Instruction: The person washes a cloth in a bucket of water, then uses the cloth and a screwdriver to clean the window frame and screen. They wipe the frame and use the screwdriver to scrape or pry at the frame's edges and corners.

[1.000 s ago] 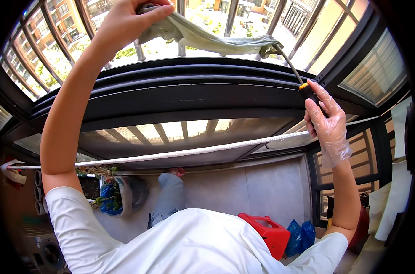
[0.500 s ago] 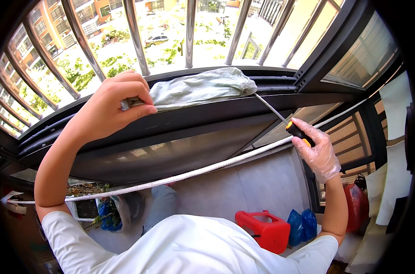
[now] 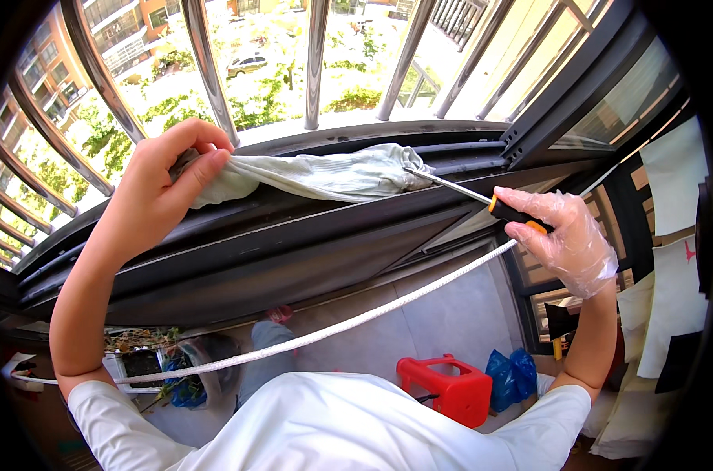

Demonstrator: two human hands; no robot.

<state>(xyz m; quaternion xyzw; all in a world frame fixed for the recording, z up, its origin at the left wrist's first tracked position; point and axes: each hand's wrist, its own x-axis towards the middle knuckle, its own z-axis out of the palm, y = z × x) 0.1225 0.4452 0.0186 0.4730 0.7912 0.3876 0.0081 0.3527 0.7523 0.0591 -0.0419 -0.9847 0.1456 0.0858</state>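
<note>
Up on the dark window track [image 3: 309, 228], my left hand [image 3: 164, 192] pinches one end of the pale cloth [image 3: 325, 174] lying along its upper edge — thumb pressed over it. My gloved right hand [image 3: 564, 239] is wrapped around the screwdriver [image 3: 482, 200], whose tip is tucked into the cloth's other end.

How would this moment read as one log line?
left hand: gripping cloth on window track | right hand: gloved, holding screwdriver, tip under cloth | white rope below
</note>
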